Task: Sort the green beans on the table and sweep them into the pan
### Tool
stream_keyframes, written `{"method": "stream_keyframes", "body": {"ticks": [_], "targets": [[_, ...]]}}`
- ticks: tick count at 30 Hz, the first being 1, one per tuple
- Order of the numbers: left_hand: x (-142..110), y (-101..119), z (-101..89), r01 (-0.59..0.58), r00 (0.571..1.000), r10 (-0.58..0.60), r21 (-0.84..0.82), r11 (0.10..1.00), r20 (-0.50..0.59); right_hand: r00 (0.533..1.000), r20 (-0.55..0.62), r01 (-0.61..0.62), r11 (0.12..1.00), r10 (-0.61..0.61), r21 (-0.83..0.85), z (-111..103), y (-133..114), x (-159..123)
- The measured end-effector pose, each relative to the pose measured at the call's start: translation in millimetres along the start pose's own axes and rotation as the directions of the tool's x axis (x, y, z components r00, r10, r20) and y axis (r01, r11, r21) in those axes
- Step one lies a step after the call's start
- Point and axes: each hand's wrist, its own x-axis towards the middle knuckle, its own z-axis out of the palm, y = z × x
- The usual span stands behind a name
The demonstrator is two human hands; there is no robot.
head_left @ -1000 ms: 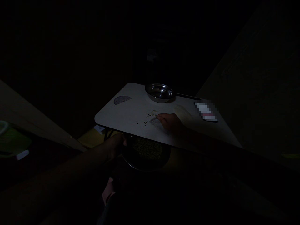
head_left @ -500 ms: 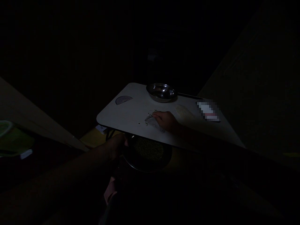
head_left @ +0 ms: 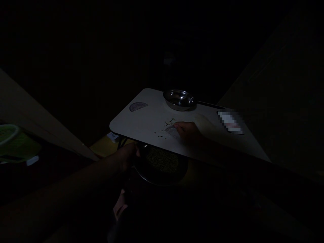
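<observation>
Under the near edge of the white table (head_left: 131, 126), my left hand (head_left: 130, 153) is closed on the left rim of a metal bowl (head_left: 151, 182). Small green beans (head_left: 163, 160) lie inside that bowl. Over the tabletop is my right hand (head_left: 188, 131), its thumb and fingers drawn together; whatever they hold, if anything, is too dark to make out. Several loose beans (head_left: 160, 136) are scattered just left of its fingertips, around a protractor figure (head_left: 170, 129) that the hand partly covers.
A shiny steel bowl (head_left: 179, 101) stands at the table's back edge. Another protractor figure (head_left: 138, 106) shows at the far left. A blurred-out flat object (head_left: 231, 122) lies at the right. A green basket (head_left: 19, 143) is at the far left, beyond a pale slanting edge.
The view has shifted, so the table appears farther right. My right hand has drawn slightly back from the loose beans, and more of them show. My left hand stays on the bowl.
</observation>
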Motion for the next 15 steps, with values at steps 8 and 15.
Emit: {"method": "stream_keyframes", "body": {"ticks": [8, 15], "targets": [[-7.3, 2.8, 2.3, 0.052, 0.998, -0.052, 0.014, 0.999, -0.017, 1.0, -0.022, 0.005, 1.0, -0.005, -0.007, 8.5, -2.2, 10.6], [-7.4, 2.8, 2.6, 0.056, 0.998, -0.055, 0.019, 0.998, -0.024, 1.0, -0.004, 0.0, 1.0, 0.0, 0.003, 10.0, -3.5, 15.0]]}}
